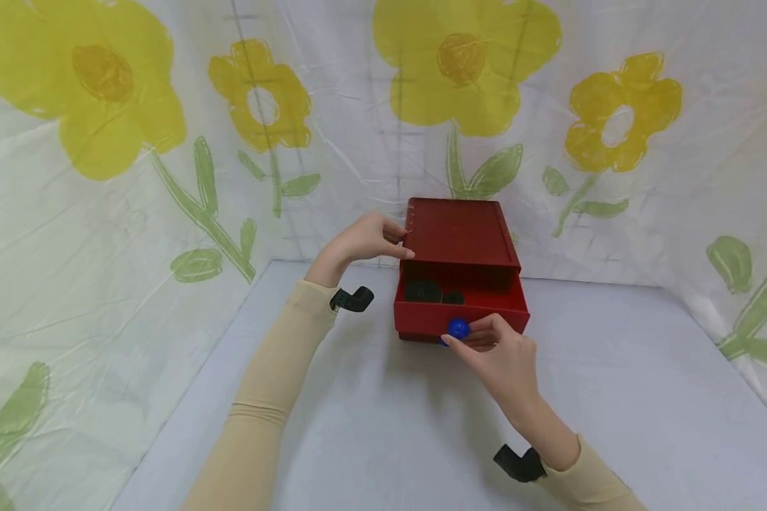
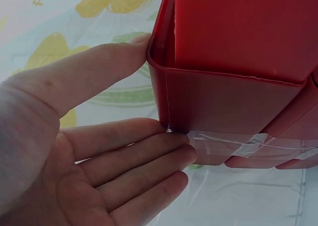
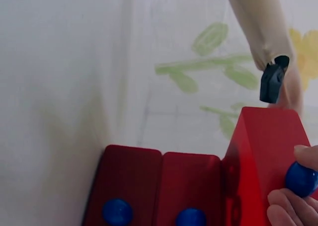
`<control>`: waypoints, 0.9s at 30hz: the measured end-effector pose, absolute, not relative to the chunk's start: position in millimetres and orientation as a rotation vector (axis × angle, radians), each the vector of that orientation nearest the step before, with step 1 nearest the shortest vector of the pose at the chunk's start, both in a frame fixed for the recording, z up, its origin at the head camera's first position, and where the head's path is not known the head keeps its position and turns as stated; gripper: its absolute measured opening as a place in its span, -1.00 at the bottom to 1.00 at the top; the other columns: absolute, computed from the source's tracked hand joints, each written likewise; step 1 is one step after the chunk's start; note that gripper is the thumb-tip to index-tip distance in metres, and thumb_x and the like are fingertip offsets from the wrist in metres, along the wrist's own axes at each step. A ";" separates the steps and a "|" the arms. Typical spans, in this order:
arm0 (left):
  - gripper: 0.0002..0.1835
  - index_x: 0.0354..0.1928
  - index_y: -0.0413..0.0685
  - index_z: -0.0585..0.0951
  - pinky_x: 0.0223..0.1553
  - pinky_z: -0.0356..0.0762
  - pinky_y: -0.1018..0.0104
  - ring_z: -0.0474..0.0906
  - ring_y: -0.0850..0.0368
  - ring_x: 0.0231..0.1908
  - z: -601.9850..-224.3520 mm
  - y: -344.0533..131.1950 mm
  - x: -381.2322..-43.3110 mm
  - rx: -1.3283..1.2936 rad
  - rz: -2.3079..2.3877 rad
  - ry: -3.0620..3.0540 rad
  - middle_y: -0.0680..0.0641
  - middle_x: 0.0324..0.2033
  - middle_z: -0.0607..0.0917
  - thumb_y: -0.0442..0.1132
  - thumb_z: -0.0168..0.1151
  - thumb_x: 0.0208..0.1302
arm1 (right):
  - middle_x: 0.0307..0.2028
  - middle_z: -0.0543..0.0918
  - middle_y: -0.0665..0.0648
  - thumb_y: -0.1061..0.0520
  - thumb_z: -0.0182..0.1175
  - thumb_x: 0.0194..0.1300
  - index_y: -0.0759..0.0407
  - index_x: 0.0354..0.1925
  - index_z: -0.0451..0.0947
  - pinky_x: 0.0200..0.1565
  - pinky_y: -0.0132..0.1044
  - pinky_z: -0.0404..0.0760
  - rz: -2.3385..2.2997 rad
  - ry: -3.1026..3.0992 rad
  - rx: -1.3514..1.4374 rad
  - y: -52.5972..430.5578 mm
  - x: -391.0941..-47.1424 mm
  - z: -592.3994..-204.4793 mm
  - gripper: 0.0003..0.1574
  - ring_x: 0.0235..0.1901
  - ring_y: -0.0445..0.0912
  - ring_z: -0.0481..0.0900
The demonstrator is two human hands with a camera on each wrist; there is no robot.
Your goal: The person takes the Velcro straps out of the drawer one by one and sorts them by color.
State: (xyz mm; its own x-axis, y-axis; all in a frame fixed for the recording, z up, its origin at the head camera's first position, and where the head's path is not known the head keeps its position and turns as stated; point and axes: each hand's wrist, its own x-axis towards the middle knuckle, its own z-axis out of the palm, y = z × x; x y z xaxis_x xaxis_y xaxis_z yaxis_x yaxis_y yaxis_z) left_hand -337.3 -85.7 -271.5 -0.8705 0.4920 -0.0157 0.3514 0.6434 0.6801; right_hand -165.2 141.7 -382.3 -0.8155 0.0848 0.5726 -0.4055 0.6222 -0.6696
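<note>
A small red cabinet [image 1: 457,231] stands on the table with its top drawer [image 1: 434,317] pulled out toward me. My right hand [image 1: 501,355] pinches the round blue knob [image 3: 302,180] on that drawer's front between thumb and fingers. Two dark round objects [image 1: 422,291] lie inside the drawer; their kind cannot be told. At the cabinet's upper left edge is my left hand [image 1: 371,238]. In the left wrist view its thumb [image 2: 124,54] touches the front corner, and the fairly straight fingers [image 2: 144,156] touch the cabinet's far edge.
Below the pulled-out drawer, two shut drawers [image 3: 191,174] carry blue knobs [image 3: 118,212]. Clear tape [image 2: 248,144] runs along the cabinet. A pale table [image 1: 358,426] bears the cabinet, and a white flower-printed sheet [image 1: 339,92] hangs close behind it.
</note>
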 end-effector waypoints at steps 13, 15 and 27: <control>-0.34 0.20 -0.10 0.53 0.12 0.49 0.13 0.49 0.06 0.13 -271.8 -85.9 -336.8 0.687 1.047 2.663 -0.09 0.13 0.58 0.04 0.40 0.07 | -0.46 0.71 -0.06 -0.06 0.53 -0.12 0.05 -0.33 0.54 -0.37 -0.51 0.61 1.155 -2.289 0.240 139.5 -154.9 -382.7 -0.56 -0.50 -0.31 0.66; -0.35 0.20 -0.10 0.54 0.12 0.50 0.14 0.49 0.06 0.13 -272.1 -86.1 -336.9 0.687 1.050 2.666 -0.09 0.13 0.59 0.04 0.40 0.08 | -0.46 0.71 -0.06 -0.05 0.54 -0.13 0.05 -0.34 0.54 -0.37 -0.53 0.60 1.154 -2.286 0.245 139.4 -153.4 -382.8 -0.56 -0.50 -0.31 0.66; -0.35 0.20 -0.09 0.54 0.12 0.49 0.14 0.49 0.06 0.13 -270.9 -85.9 -334.9 0.687 1.060 2.659 -0.08 0.13 0.58 0.03 0.40 0.08 | -0.47 0.71 -0.04 0.04 0.57 -0.18 0.07 -0.36 0.54 -0.39 -0.48 0.63 1.125 -2.258 0.281 140.7 -149.8 -385.9 -0.56 -0.50 -0.29 0.67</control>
State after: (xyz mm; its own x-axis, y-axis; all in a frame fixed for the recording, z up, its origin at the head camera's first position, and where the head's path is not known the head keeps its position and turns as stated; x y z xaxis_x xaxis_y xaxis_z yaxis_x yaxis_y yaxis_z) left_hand -334.9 -85.9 -270.9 -0.8727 0.4880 -0.0111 0.3467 0.6357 0.6897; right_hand -149.8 140.7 -385.9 -0.8010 0.0721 0.5943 -0.4312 0.6191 -0.6563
